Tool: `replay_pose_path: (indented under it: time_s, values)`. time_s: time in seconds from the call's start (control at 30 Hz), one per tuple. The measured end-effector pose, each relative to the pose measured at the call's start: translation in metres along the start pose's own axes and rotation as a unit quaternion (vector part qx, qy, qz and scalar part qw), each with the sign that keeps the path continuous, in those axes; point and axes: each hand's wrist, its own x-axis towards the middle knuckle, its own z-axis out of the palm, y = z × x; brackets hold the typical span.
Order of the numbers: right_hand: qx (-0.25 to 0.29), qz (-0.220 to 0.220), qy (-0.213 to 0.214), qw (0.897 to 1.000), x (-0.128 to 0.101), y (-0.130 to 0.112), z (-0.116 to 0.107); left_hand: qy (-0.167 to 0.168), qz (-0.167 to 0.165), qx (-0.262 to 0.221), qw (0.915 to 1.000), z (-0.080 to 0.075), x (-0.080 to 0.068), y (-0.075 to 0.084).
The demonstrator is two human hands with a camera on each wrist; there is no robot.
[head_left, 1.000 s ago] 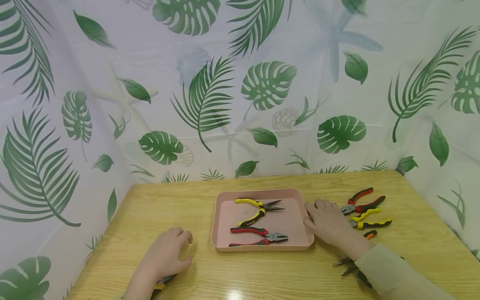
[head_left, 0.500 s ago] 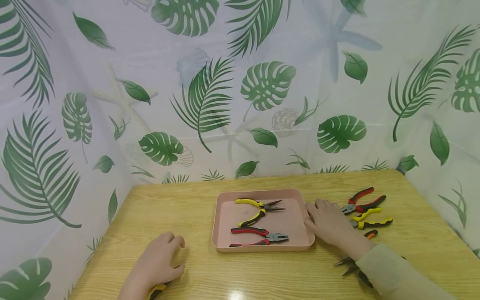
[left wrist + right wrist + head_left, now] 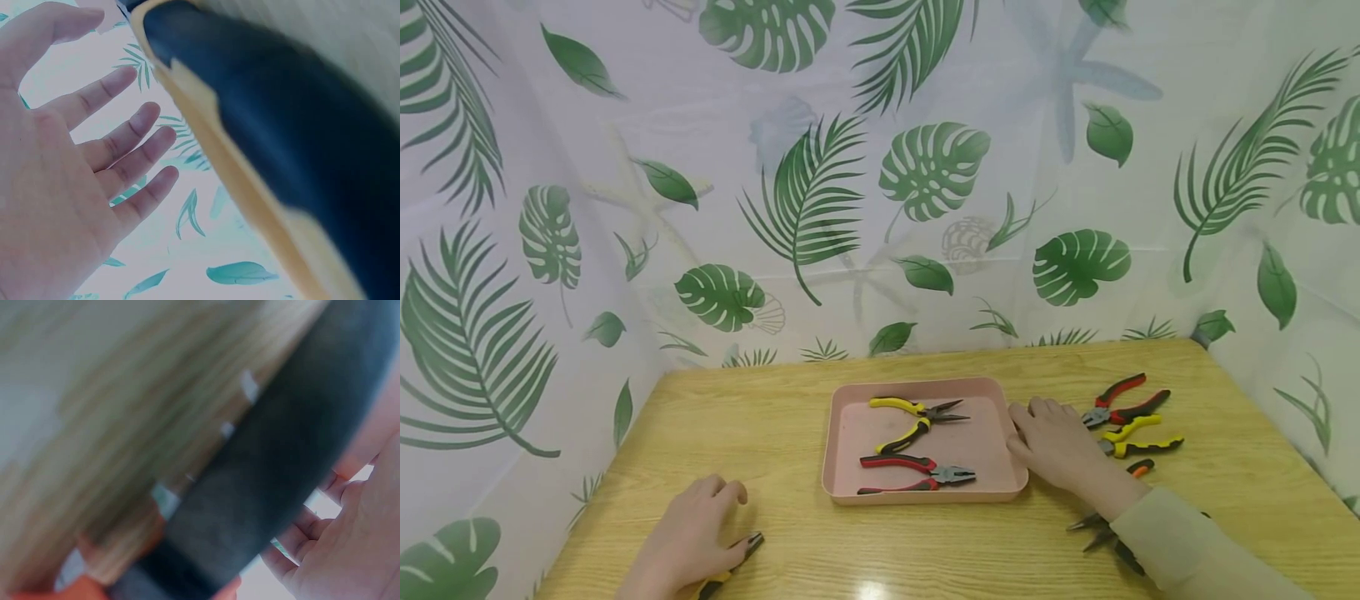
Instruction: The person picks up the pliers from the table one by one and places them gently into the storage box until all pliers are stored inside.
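While the left hand (image 3: 688, 537) lies flat on yellow-handled pliers (image 3: 730, 562), apparently ungripped, the right hand (image 3: 1054, 446) (fingers relaxed) touches the pink tray (image 3: 842, 454).

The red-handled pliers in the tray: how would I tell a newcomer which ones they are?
Find the pink tray in the middle of the wooden table. Two pairs lie in it; the red-handled pliers are the pair nearer the person, along the front rim. The yellow-handled pliers behind them have long thin noses, while these have a short blunt one.
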Motion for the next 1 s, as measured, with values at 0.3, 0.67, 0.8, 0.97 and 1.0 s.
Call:
replay_pose_path:
  time_s: [0.3,0.67,0.8,0.97,1.0]
  values:
    - [0.001,-0.001,-0.001,1.000,0.000,-0.001,-0.001,-0.010,-0.017,0.012,0.9997,0.000,-0.012,-0.013]
    - [-0.002,-0.002,-0.001,1.000,0.000,-0.001,-0.002,-0.024,-0.049,0.003,0.9985,0.001,-0.025,-0.027]
    - [-0.001,-0.004,0.002,1.000,0.000,-0.001,-0.003,-0.025,-0.059,0.000,0.9979,0.001,-0.029,-0.030]
    - [0.000,-0.001,0.000,1.000,-0.001,-0.001,-0.002,-0.039,-0.073,-0.005,0.9965,0.002,-0.033,-0.036]
    - [0.000,-0.001,-0.001,1.000,-0.001,-0.001,-0.002,-0.042,-0.073,-0.006,0.9964,0.003,-0.033,-0.037]
